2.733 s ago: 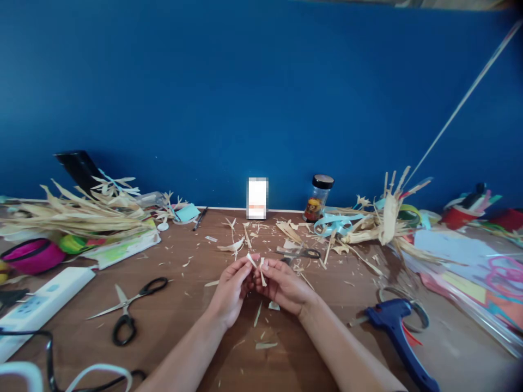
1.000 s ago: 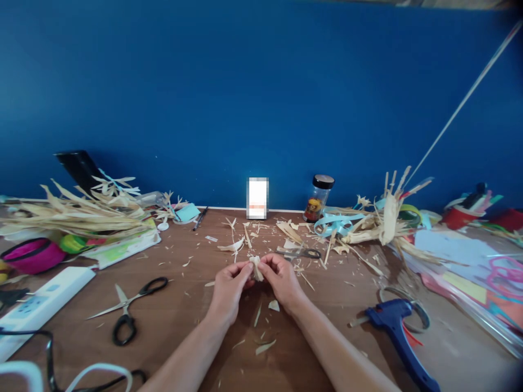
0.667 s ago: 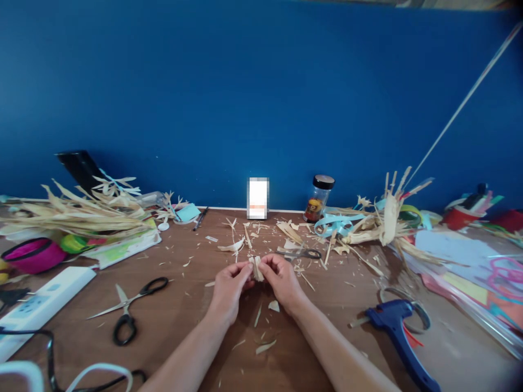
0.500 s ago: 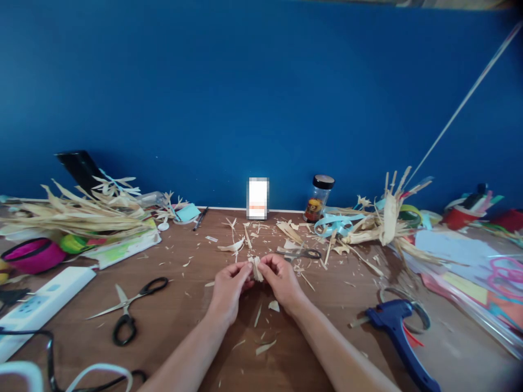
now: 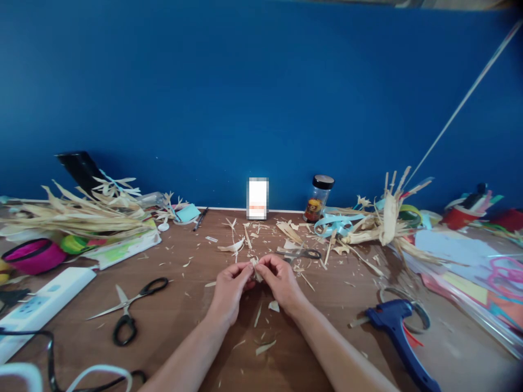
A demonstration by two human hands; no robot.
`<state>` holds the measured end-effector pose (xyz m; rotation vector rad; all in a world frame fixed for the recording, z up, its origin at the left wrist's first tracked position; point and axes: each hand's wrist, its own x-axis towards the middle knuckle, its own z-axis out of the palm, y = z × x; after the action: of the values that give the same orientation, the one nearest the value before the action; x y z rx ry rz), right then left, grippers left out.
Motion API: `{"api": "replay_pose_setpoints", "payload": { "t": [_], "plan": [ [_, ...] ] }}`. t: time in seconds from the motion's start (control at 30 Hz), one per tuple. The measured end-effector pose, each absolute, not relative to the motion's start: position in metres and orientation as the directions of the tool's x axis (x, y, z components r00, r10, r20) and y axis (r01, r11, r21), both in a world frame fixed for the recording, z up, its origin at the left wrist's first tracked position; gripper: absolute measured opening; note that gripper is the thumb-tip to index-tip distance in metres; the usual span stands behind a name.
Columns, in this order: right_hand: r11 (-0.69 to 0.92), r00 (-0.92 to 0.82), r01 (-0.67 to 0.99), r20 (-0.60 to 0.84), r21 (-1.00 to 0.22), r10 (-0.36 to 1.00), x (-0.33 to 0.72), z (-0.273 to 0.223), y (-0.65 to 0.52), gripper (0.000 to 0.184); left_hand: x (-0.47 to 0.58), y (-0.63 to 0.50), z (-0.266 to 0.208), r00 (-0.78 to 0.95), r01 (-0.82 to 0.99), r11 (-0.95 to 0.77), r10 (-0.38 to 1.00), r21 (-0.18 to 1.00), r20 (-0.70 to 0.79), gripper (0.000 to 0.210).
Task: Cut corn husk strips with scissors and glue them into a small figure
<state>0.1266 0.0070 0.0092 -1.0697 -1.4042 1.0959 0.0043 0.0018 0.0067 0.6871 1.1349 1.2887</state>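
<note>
Between my two hands, just above the brown table, is a small piece of dried corn husk [image 5: 255,263]. My left hand [image 5: 232,283] pinches its left side between thumb and fingers. From the right, my right hand [image 5: 278,277] pinches the same piece, thumb facing the other thumb. Most of the husk is hidden by the fingertips. Right behind my right hand lies a second pair of scissors [image 5: 308,253], partly covered. Husk scraps [image 5: 265,347] lie on the table below and around the hands.
Open scissors [image 5: 127,307] lie at left near a white power strip [image 5: 49,305]. A blue glue gun [image 5: 394,321] rests at right. At the back are a husk pile [image 5: 81,215], a bright phone-like screen [image 5: 257,198], a lidded jar [image 5: 318,198] and light-blue ribbon [image 5: 333,224].
The husk piece, which stood out flat and strip-like between the thumbs, now looks smaller and bunched, with less showing. Both hands have barely moved.
</note>
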Motion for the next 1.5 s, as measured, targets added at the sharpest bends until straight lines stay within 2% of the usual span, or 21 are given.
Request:
{"api": "replay_pose_setpoints", "payload": {
  "t": [0.53,0.87,1.2,1.5],
  "plan": [
    [0.166,-0.097,0.056,0.16,-0.985,0.982,0.1291,0.0046,0.009,0.013,0.0044,0.0003,0.0042,-0.008,-0.38,0.211,0.973,0.901,-0.231,0.024],
    [0.186,-0.092,0.081,0.178,-0.979,0.98,0.1298,0.0079,0.008,0.013,0.0056,0.0006,0.0079,0.006,-0.38,0.225,0.971,0.897,-0.241,0.023],
    [0.136,-0.084,0.063,0.131,-0.989,0.988,0.1287,0.0073,0.0075,0.013,0.0053,-0.0014,0.0097,-0.007,-0.354,0.211,0.974,0.911,-0.228,0.021],
    [0.168,-0.055,0.084,0.164,-0.982,0.985,0.1288,0.0053,0.009,0.016,0.0041,0.001,0.0038,0.011,-0.338,0.196,0.979,0.92,-0.205,0.024]
  ]
}}
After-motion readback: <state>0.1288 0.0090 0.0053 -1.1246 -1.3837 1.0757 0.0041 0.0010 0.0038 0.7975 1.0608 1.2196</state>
